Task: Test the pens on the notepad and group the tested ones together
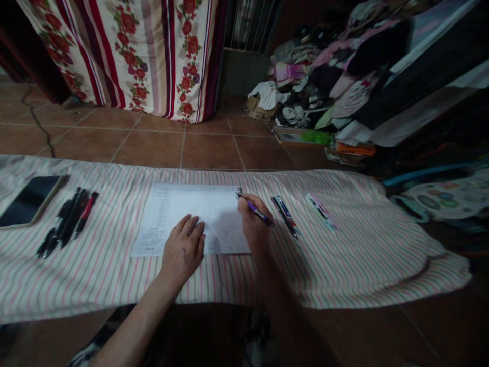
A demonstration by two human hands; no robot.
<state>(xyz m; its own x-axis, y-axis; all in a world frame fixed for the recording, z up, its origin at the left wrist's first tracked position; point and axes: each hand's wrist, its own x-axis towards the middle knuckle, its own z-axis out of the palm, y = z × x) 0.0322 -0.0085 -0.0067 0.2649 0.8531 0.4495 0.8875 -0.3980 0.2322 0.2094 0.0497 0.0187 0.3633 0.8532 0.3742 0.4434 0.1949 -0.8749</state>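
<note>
A white sheet of paper (191, 199) with printed lines along its left side lies on the striped cloth. My left hand (184, 245) rests flat on its lower part, fingers stretched out and holding nothing. Closed round a purple pen (260, 212), my right hand (252, 216) is at the sheet's right edge. The pen's tip points at small dark scribbles (239, 191) in the upper right corner. Just right of that hand lie several pens (284, 215) side by side. Faint marks show on the lower right of the paper, too dim to read.
The striped cloth (355, 244) covers a long low surface. At its left are a phone (28, 201) and several black and red pens (69, 220); pastel pens (321, 210) lie right. Beyond the tiled floor (153, 145) are a floral curtain (153, 56) and heaped clothes (317, 76).
</note>
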